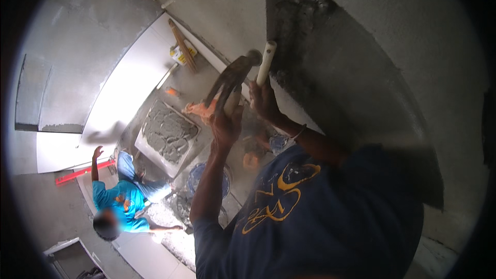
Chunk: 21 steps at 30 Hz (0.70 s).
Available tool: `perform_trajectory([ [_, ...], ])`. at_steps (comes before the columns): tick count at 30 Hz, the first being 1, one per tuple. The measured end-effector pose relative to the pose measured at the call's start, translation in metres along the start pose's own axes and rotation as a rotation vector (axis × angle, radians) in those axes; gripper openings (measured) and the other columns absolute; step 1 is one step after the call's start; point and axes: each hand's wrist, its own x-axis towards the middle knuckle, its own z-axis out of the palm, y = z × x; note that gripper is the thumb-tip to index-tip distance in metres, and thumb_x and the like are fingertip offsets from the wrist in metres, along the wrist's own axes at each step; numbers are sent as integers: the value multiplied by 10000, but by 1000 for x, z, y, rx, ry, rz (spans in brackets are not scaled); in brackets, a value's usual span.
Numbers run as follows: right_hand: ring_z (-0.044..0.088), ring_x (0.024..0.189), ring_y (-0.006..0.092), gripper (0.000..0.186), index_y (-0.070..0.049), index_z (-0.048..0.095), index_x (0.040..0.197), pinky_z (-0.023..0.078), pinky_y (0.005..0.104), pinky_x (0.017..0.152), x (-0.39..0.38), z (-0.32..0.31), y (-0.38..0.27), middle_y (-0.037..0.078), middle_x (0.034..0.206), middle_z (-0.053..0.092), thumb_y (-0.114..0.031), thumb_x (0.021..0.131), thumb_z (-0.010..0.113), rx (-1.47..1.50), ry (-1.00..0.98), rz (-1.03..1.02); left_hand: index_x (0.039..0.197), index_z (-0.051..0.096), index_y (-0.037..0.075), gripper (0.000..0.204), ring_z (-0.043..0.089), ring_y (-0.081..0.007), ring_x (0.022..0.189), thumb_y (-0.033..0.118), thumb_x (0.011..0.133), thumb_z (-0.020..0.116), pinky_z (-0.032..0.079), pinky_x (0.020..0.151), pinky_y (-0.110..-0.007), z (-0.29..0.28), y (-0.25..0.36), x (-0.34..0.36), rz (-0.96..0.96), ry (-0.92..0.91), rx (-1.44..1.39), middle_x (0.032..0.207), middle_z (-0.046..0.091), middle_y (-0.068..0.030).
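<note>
My left hand (225, 121) grips a hammer with a pale handle (232, 102) and a dark head (230, 77), smeared by motion. My right hand (261, 98) is closed around a white pipe (266, 59), held upright just right of the hammer head. A round grey piece (253, 57) shows beside the pipe; I cannot make out whether it is attached. Behind the left hand is something salmon-coloured (196, 108), too blurred to name.
A board of wet mortar (169, 134), blue bucket (196, 178), wooden sticks (181, 44) and red level (85, 172) lie below. A co-worker in turquoise (124, 199) is low at the left beside white tiles (144, 258). A grey wall (361, 98) rises on my right.
</note>
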Motion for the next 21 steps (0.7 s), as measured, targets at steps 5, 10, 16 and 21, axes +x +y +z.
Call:
perform_trajectory([
  [5, 416, 608, 60, 146, -73, 411, 1044, 389, 235, 548, 1, 4, -21, -29, 716, 416, -201, 991, 457, 130, -43, 37, 1010, 639, 18, 205, 647, -353, 904, 46, 813, 593, 513, 786, -386, -34, 22, 19, 386, -250, 185, 954, 636, -245],
  [10, 427, 614, 78, 149, -63, 418, 996, 383, 268, 546, 13, -1, -11, -12, 728, 432, -206, 993, 458, 205, -100, -10, 1078, 605, 9, 263, 643, -270, 824, 128, 844, 616, 518, 757, -361, 3, 9, 9, 14, -28, -2, 948, 640, -161],
  [16, 392, 642, 65, 67, -81, 397, 985, 384, 250, 600, -16, 7, -17, -18, 748, 403, -144, 997, 418, 308, -100, 29, 1170, 542, 7, 340, 628, -211, 845, 149, 868, 610, 498, 759, -320, -13, -3, -11, 401, 6, -419, 991, 625, -165],
  [21, 386, 639, 70, 63, -89, 392, 976, 379, 245, 603, -35, 5, -36, -15, 757, 400, -143, 1000, 416, 296, -74, -61, 850, 586, 35, 332, 556, -128, 569, 345, 954, 531, 453, 533, -277, -9, -27, -17, 223, 115, 160, 674, 587, -43],
])
